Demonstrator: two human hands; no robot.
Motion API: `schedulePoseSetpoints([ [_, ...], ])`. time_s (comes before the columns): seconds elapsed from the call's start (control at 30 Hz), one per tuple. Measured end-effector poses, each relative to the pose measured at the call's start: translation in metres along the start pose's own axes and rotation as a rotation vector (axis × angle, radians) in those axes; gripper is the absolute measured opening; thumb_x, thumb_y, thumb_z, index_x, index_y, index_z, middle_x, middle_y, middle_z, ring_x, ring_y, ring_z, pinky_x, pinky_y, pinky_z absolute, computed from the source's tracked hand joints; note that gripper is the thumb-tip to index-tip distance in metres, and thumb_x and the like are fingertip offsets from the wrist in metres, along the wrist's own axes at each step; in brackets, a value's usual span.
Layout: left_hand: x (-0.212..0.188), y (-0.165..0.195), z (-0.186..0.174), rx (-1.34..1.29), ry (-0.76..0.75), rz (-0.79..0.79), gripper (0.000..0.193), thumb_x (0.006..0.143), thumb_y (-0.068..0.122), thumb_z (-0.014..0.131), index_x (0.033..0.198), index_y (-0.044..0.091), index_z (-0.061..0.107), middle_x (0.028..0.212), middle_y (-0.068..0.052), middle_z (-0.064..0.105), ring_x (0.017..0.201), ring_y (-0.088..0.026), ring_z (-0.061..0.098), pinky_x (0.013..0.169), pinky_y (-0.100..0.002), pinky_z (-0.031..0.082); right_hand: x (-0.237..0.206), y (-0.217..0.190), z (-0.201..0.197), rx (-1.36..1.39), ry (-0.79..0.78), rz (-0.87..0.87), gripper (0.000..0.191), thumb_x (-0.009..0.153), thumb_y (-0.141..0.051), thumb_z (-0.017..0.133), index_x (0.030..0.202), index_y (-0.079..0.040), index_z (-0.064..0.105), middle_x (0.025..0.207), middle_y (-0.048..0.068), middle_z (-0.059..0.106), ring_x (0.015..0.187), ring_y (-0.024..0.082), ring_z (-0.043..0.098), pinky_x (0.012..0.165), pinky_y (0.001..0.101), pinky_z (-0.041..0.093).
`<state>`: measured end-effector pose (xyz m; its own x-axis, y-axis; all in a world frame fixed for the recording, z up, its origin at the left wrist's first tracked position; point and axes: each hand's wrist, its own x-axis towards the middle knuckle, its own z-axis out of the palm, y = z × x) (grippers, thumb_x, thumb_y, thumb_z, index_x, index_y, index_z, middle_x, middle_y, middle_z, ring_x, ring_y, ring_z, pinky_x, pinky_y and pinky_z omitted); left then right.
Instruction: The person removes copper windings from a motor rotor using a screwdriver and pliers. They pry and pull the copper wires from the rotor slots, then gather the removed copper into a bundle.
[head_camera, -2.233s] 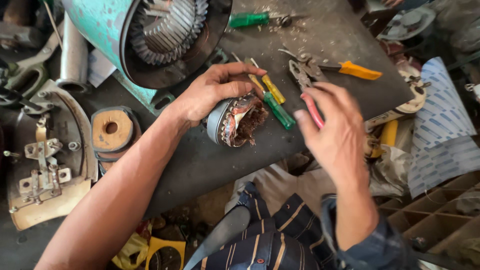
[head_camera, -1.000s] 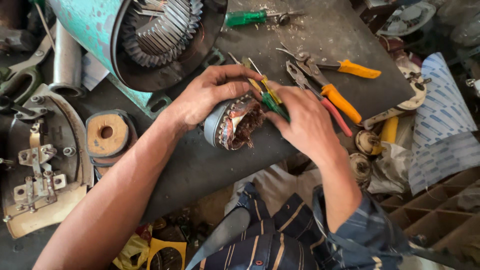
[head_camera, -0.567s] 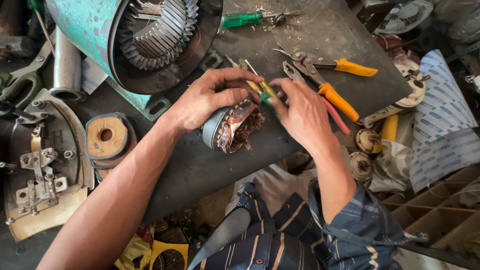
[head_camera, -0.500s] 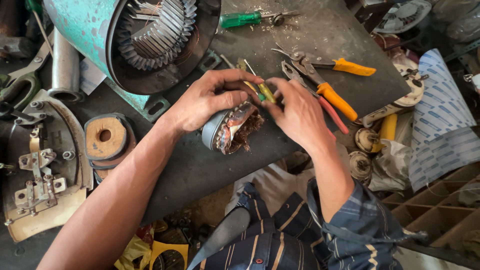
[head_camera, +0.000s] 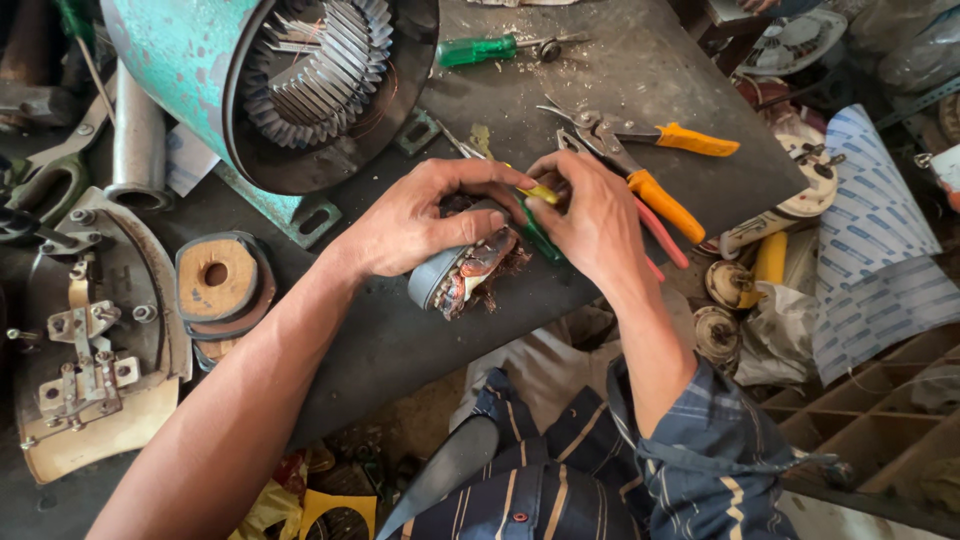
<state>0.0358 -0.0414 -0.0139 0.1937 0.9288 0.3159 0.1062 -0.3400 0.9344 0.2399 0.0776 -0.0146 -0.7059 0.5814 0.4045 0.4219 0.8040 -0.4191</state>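
My left hand (head_camera: 425, 215) grips a small grey motor stator (head_camera: 462, 278) with copper windings, held on its side on the dark metal bench (head_camera: 640, 90). My right hand (head_camera: 590, 215) is closed around a green-and-yellow-handled screwdriver (head_camera: 537, 215), its fingers meeting my left fingertips just above the stator. The tool's tip is hidden between the hands.
A large teal motor housing (head_camera: 270, 90) with a finned stator lies at the upper left. Orange-handled pliers (head_camera: 640, 160), a green screwdriver (head_camera: 490, 48), a coil with a wooden core (head_camera: 218, 283), a metal plate (head_camera: 90, 350) and cluttered parts at the right surround the hands.
My right hand left the red-handled pliers, moved left to the screwdriver and closed on it beside my left hand. The left hand kept hold of the stator.
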Motion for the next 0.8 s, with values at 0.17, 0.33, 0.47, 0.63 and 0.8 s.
schedulePoseSetpoints([
  [0.17, -0.001, 0.002, 0.001, 0.019, 0.01, 0.025, 0.048, 0.094, 0.023, 0.064, 0.138, 0.004, 0.062, 0.112, -0.01, 0.079, 0.103, -0.016, 0.072, 0.097, -0.033, 0.056, -0.022, 0.001, -0.017, 0.003, 0.206, -0.066, 0.03, 0.084, 0.003, 0.076, 0.112, -0.006, 0.072, 0.103, 0.016, 0.063, 0.094, 0.027, 0.068, 0.08, 0.0348, 0.055],
  [0.33, -0.001, -0.003, 0.0, 0.055, 0.018, 0.011, 0.049, 0.094, 0.025, 0.064, 0.138, 0.004, 0.062, 0.115, -0.01, 0.079, 0.104, -0.016, 0.073, 0.096, -0.033, 0.056, -0.073, -0.009, -0.041, 0.5, 0.305, -0.018, 0.026, 0.09, 0.007, 0.078, 0.107, -0.005, 0.062, 0.111, 0.01, 0.068, 0.113, 0.017, 0.07, 0.106, 0.0326, 0.059],
  [0.47, -0.003, -0.007, 0.0, 0.035, 0.017, 0.021, 0.048, 0.096, 0.025, 0.065, 0.138, 0.003, 0.062, 0.116, -0.011, 0.078, 0.106, -0.016, 0.072, 0.097, -0.032, 0.056, -0.106, -0.039, -0.048, 0.419, 0.201, 0.016, 0.025, 0.086, 0.004, 0.079, 0.103, -0.005, 0.063, 0.111, 0.011, 0.074, 0.103, 0.016, 0.075, 0.088, 0.0283, 0.059],
  [0.63, -0.004, -0.005, 0.004, 0.033, 0.014, 0.009, 0.047, 0.095, 0.024, 0.065, 0.137, 0.003, 0.062, 0.115, -0.01, 0.078, 0.105, -0.015, 0.071, 0.096, -0.032, 0.055, -0.109, -0.069, -0.043, 0.193, 0.083, -0.124, 0.023, 0.084, 0.002, 0.08, 0.1, -0.005, 0.065, 0.11, 0.01, 0.077, 0.101, 0.021, 0.074, 0.088, 0.032, 0.059],
  [0.8, -0.004, 0.001, 0.004, 0.043, 0.01, 0.013, 0.047, 0.095, 0.023, 0.065, 0.137, 0.002, 0.062, 0.114, -0.01, 0.078, 0.104, -0.015, 0.071, 0.095, -0.031, 0.055, -0.099, -0.075, -0.035, 0.176, 0.07, -0.15, 0.024, 0.083, 0.001, 0.08, 0.101, -0.005, 0.066, 0.11, 0.007, 0.077, 0.1, 0.023, 0.074, 0.086, 0.0332, 0.058],
])
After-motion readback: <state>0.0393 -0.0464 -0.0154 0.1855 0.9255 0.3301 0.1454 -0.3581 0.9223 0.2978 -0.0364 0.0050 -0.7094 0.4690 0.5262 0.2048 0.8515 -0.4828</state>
